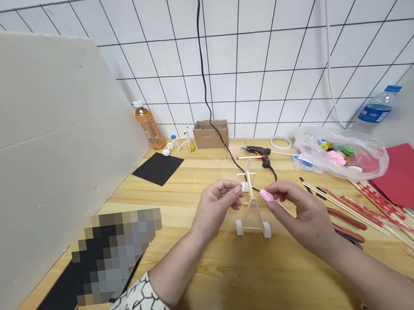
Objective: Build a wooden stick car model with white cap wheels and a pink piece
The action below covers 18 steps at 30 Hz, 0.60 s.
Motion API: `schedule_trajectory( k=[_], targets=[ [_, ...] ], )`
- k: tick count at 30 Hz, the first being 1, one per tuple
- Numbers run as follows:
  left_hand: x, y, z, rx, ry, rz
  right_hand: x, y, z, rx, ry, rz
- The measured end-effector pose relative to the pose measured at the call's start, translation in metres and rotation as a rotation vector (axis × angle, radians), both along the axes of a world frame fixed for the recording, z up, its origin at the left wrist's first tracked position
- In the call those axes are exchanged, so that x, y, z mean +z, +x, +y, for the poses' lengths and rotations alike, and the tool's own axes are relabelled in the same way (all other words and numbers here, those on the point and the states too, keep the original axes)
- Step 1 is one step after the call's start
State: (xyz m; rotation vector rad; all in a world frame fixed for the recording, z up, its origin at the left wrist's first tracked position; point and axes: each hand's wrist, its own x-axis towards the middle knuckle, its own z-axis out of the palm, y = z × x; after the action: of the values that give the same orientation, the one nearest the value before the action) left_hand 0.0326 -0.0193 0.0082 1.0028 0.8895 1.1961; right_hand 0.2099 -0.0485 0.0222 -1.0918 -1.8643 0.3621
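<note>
A small three-wheeled model made of wooden sticks point(251, 190) stands on the table between my hands. Two white bottle caps serve as its near wheels, one on the left point(239, 227) and one on the right point(266, 229). My left hand point(218, 205) is closed, its thumb and forefinger pinching a white cap point(244, 186) at the frame's far end. In my right hand point(302, 208), a pink bottle cap point(267, 195) is gripped between thumb and fingers, just right of the frame and apart from it.
Behind the model lie a glue gun point(257, 153) and a tape roll point(281, 143). A plastic bag of caps point(338, 154), wooden sticks point(349, 208) and red-handled pliers point(347, 221) are on the right. Phones point(58, 291) lie left; another stick model point(179, 142) stands at the back.
</note>
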Motion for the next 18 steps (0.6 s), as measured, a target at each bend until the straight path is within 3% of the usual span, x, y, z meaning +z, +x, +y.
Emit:
schedule_trajectory(
  k=[4, 8, 14, 18],
  targets=[
    [-0.004, -0.012, 0.019, 0.103, 0.107, 0.200, 0.001, 0.005, 0.004, -0.059, -0.114, 0.115],
    [-0.009, -0.017, 0.039, 0.116, 0.179, 0.346, -0.002, 0.007, 0.008, -0.088, -0.193, 0.174],
    [-0.019, -0.011, 0.074, 0.050, 0.328, 0.574, -0.004, 0.008, 0.010, -0.084, -0.210, 0.184],
    [-0.027, -0.004, 0.091, -0.015, 0.322, 0.614, -0.004, 0.008, 0.010, -0.069, -0.213, 0.186]
  ],
)
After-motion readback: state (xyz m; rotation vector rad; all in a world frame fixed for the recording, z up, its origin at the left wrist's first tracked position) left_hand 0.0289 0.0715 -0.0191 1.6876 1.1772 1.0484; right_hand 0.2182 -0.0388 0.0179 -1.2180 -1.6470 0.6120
